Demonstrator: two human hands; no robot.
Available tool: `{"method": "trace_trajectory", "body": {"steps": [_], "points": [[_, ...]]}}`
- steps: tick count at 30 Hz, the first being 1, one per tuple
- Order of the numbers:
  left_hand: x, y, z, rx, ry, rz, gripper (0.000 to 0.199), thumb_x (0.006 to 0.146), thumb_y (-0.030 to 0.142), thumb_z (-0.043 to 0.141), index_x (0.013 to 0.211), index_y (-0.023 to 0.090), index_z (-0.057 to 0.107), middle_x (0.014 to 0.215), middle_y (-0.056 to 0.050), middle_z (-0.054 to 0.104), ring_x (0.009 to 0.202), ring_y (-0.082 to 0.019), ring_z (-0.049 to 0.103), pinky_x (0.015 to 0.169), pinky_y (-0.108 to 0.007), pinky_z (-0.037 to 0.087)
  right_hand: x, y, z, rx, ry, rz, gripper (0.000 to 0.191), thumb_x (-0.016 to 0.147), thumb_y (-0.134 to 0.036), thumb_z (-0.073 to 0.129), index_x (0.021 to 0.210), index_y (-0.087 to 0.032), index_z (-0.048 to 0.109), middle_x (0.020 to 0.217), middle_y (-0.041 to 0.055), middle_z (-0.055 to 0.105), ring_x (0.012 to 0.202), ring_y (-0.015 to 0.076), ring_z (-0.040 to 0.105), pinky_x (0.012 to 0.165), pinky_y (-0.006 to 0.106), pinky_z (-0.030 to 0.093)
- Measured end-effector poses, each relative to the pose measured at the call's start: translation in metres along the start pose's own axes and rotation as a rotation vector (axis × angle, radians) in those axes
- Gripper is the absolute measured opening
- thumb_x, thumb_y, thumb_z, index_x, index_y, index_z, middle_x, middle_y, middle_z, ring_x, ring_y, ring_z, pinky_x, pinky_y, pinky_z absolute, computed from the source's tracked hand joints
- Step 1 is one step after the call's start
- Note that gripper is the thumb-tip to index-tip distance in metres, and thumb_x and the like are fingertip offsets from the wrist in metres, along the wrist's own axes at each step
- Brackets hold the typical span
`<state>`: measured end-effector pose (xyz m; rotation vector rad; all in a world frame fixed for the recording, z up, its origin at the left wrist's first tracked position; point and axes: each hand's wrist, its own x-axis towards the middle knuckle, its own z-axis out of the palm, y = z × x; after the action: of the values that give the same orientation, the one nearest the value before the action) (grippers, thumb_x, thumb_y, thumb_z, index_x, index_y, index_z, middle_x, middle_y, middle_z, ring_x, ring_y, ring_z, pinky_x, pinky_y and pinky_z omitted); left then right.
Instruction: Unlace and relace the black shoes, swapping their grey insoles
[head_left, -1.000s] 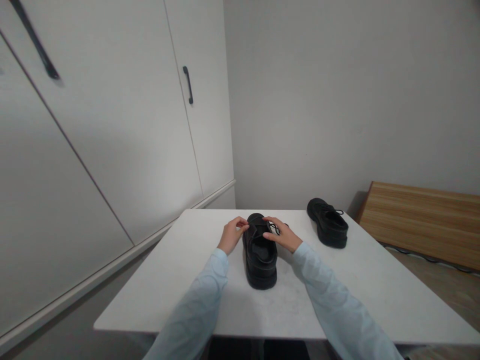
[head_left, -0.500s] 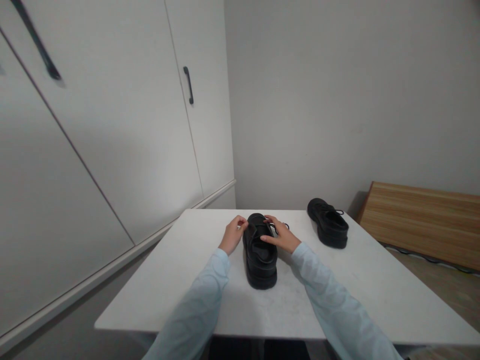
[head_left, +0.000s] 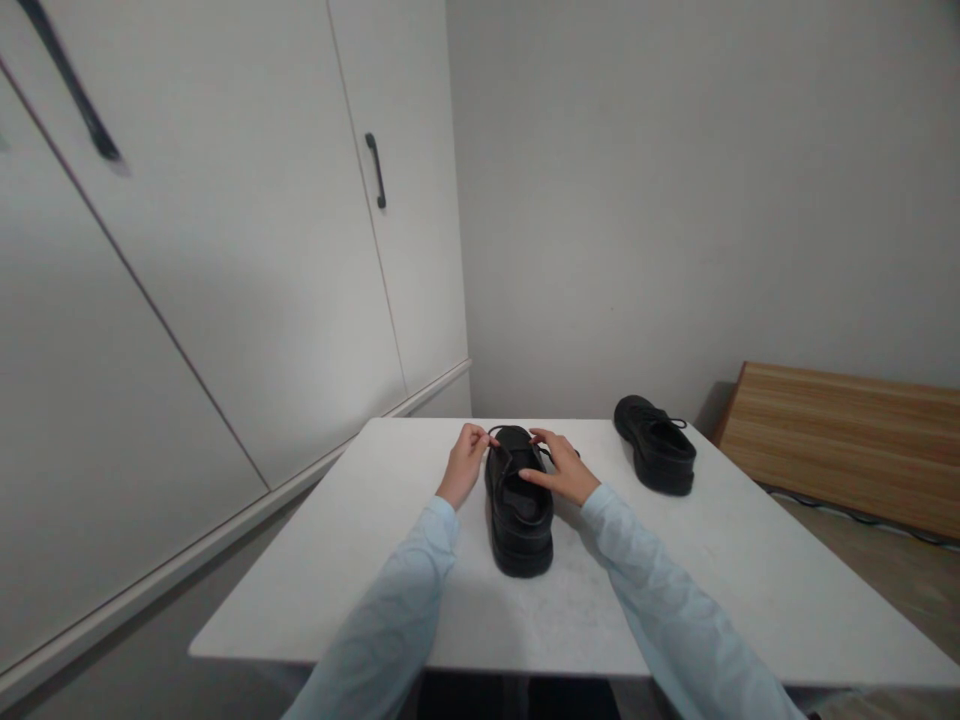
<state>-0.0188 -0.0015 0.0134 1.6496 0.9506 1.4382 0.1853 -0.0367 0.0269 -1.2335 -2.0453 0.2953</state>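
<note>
A black lace-up shoe (head_left: 523, 540) stands on the white table (head_left: 352, 560), its heel toward me and its toe away. At its left side my left hand (head_left: 465, 463) is closed in a pinch on a thin black shoelace (head_left: 496, 429), which shows as a small loop by the toe. My right hand (head_left: 564, 470) holds the shoe from the right, thumb over the tongue and fingers by the right lace flap. Dark lace shows beside those fingers. The exact contact of the right fingertips is partly hidden.
A second black shoe (head_left: 660, 450) with its lace tied sits at the table's far right. Beyond the right edge is a wooden board (head_left: 847, 445). A white cabinet (head_left: 225, 250) with black handles stands to the left, and a grey wall (head_left: 675, 200) behind.
My left hand has shifted slightly up, and a loop of lace now shows at its fingertips. The right hand and both shoes stay almost the same.
</note>
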Motion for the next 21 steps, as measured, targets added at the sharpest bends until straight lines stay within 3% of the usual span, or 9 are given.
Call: {"method": "trace_trajectory", "body": {"steps": [5, 12, 21], "points": [[0.001, 0.002, 0.0, -0.011, 0.02, 0.004, 0.012, 0.084, 0.031, 0.048, 0.081, 0.02, 0.043, 0.075, 0.0, 0.062, 0.08, -0.016, 0.062, 0.082, -0.032, 0.043, 0.0, 0.003, 0.002, 0.026, 0.004, 0.02, 0.073, 0.07, -0.052, 0.066, 0.129, -0.02, 0.04, 0.114, 0.0105, 0.058, 0.107, 0.0286, 0.05, 0.093, 0.046, 0.037], [0.002, 0.009, -0.004, 0.062, 0.021, 0.007, 0.009, 0.083, 0.027, 0.046, 0.079, 0.019, 0.044, 0.066, 0.004, 0.053, 0.063, -0.011, 0.055, 0.067, -0.025, 0.044, 0.0, 0.002, 0.001, 0.027, 0.015, 0.013, 0.071, 0.069, -0.05, 0.067, 0.129, -0.021, 0.041, 0.111, 0.011, 0.058, 0.106, 0.0284, 0.051, 0.093, 0.047, 0.039], [-0.001, 0.019, -0.012, 0.393, -0.147, 0.014, 0.005, 0.074, 0.022, 0.061, 0.073, 0.017, 0.061, 0.07, 0.0, 0.063, 0.069, -0.013, 0.057, 0.07, -0.025, 0.044, 0.0, 0.003, 0.002, 0.036, 0.018, 0.013, 0.07, 0.07, -0.049, 0.067, 0.128, -0.021, 0.04, 0.111, 0.0106, 0.057, 0.105, 0.0272, 0.052, 0.093, 0.047, 0.04]]}}
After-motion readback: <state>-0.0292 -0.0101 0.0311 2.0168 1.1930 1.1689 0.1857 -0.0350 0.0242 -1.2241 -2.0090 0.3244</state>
